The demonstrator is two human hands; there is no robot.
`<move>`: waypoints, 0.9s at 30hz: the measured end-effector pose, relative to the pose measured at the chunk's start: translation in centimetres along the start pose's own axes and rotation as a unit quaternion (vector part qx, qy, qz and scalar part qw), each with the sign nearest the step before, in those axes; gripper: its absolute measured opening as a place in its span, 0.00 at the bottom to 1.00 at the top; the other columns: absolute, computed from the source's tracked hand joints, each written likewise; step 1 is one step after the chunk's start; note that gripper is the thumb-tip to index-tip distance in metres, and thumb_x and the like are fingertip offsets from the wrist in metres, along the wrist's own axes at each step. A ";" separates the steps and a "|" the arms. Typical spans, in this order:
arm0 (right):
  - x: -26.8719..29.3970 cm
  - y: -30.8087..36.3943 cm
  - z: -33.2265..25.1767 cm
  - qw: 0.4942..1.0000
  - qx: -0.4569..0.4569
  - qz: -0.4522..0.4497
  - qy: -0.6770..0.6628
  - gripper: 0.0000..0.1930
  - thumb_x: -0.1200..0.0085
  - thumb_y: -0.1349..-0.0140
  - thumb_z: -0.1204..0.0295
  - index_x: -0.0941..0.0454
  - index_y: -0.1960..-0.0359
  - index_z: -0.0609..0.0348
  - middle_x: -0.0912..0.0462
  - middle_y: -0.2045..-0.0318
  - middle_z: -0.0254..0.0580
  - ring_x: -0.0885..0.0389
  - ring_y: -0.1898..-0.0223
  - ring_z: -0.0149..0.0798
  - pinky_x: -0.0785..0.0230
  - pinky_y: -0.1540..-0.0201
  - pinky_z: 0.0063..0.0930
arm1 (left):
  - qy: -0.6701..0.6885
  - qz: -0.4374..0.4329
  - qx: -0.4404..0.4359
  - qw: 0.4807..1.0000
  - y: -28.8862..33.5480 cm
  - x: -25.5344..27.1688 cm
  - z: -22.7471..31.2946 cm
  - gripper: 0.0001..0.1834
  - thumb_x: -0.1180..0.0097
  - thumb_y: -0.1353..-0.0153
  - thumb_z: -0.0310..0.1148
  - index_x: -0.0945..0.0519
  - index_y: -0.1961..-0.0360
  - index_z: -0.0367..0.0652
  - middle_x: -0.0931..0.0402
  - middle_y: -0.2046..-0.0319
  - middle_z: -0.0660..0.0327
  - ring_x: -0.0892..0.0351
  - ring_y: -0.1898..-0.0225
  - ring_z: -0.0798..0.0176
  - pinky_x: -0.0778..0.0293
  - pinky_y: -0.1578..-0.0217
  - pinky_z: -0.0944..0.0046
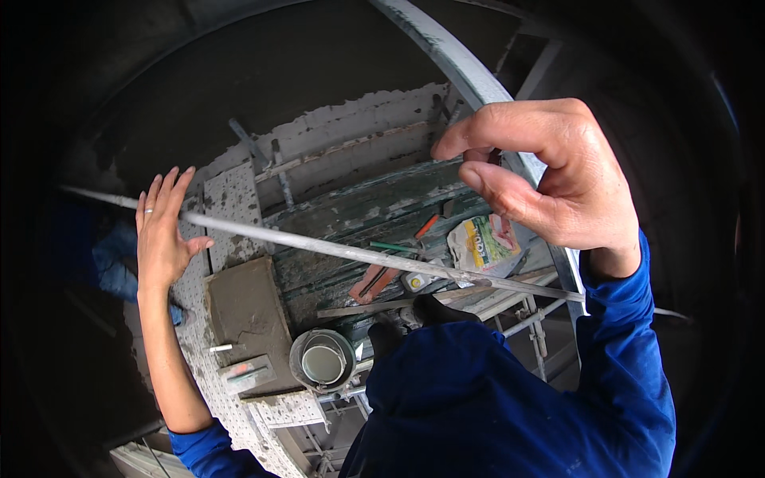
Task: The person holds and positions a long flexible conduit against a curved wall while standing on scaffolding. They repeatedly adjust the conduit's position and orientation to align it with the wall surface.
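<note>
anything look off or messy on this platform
Mainly clutter: a crumpled bag, a reddish flat tool and an orange item lie loose at odd angles on the dark planks near the feet. The pale perforated deck is blotched with grey. Beyond, the wall's grey coat ends raggedly at a pale strip. Nothing looks clearly broken.
</note>
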State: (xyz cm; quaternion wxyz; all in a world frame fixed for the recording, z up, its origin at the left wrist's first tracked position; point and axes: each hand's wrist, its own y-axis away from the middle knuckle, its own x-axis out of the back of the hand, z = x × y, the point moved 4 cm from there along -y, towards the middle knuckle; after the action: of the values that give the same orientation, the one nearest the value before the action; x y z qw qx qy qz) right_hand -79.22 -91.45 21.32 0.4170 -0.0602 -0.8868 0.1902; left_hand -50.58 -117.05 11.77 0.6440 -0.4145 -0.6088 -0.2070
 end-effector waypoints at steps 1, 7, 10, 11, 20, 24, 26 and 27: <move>0.2 0.6 0.6 1.000 -0.010 0.010 0.014 0.05 0.47 0.40 0.84 0.19 0.64 0.71 0.20 0.77 0.39 0.20 0.83 0.28 0.28 0.80 0.22 | 0.027 -0.027 0.004 0.999 -0.7 -1.0 -0.4 0.57 0.24 0.74 0.34 0.32 0.33 0.51 0.33 0.34 0.54 0.41 0.30 0.47 0.50 0.29 0.48; 0.9 7.1 4.0 0.973 -0.116 0.094 0.174 0.08 0.41 0.43 0.79 0.19 0.61 0.63 0.18 0.73 0.44 0.17 0.71 0.41 0.26 0.66 0.33 | 0.088 -0.001 0.005 0.996 -1.3 -5.5 -1.5 0.34 0.27 0.60 0.30 0.21 0.46 0.44 0.19 0.53 0.53 0.24 0.49 0.49 0.38 0.40 0.54; 0.4 12.9 4.9 0.931 -0.253 0.188 0.187 0.09 0.42 0.39 0.75 0.19 0.60 0.66 0.19 0.71 0.43 0.19 0.68 0.38 0.27 0.62 0.31 | 0.054 0.139 -0.023 0.989 -1.2 -7.4 -2.5 0.15 0.32 0.48 0.31 0.18 0.59 0.41 0.18 0.68 0.56 0.23 0.67 0.52 0.33 0.56 0.55; 0.1 14.5 5.0 0.920 -0.229 0.230 0.221 0.10 0.44 0.36 0.72 0.19 0.59 0.67 0.20 0.71 0.44 0.20 0.70 0.39 0.28 0.64 0.30 | 0.033 0.208 -0.059 0.976 -1.4 -7.9 -2.8 0.09 0.34 0.44 0.32 0.17 0.64 0.39 0.19 0.73 0.57 0.23 0.73 0.53 0.32 0.62 0.56; -4.4 27.1 7.6 0.871 -0.271 0.324 0.252 0.12 0.47 0.42 0.68 0.19 0.61 0.63 0.20 0.68 0.48 0.20 0.64 0.48 0.27 0.61 0.39 | -0.040 0.323 -0.082 0.942 -1.3 -11.1 -5.7 0.16 0.42 0.36 0.27 0.29 0.82 0.39 0.33 0.84 0.53 0.33 0.80 0.47 0.35 0.74 0.52; -6.5 26.9 9.2 0.853 -0.278 0.249 0.366 0.12 0.41 0.46 0.58 0.18 0.68 0.52 0.26 0.77 0.35 0.22 0.76 0.40 0.29 0.75 0.34 | -0.046 0.251 -0.061 0.965 -1.2 -11.0 -6.0 0.14 0.44 0.35 0.29 0.26 0.77 0.35 0.31 0.81 0.47 0.30 0.75 0.41 0.33 0.69 0.49; -6.2 27.2 9.1 0.832 -0.281 0.295 0.377 0.11 0.42 0.45 0.57 0.19 0.70 0.51 0.29 0.83 0.34 0.24 0.82 0.41 0.32 0.80 0.35 | -0.159 0.222 -0.010 0.962 -1.3 -10.6 -5.9 0.17 0.42 0.35 0.46 0.19 0.76 0.46 0.21 0.76 0.55 0.23 0.73 0.47 0.29 0.73 0.51; -6.6 27.3 8.9 0.818 -0.294 0.293 0.398 0.10 0.42 0.45 0.58 0.21 0.72 0.50 0.29 0.84 0.33 0.25 0.83 0.40 0.33 0.81 0.36 | -0.133 0.358 -0.073 0.921 -1.5 -9.9 -5.0 0.24 0.42 0.38 0.46 0.31 0.89 0.51 0.33 0.88 0.60 0.33 0.84 0.49 0.40 0.80 0.50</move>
State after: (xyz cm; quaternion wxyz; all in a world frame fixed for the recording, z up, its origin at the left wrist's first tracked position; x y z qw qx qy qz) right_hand -83.22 -70.67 0.89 0.6211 -0.5071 -0.5976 -0.0066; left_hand -50.36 -124.17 3.20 0.5564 -0.6739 -0.4833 0.0506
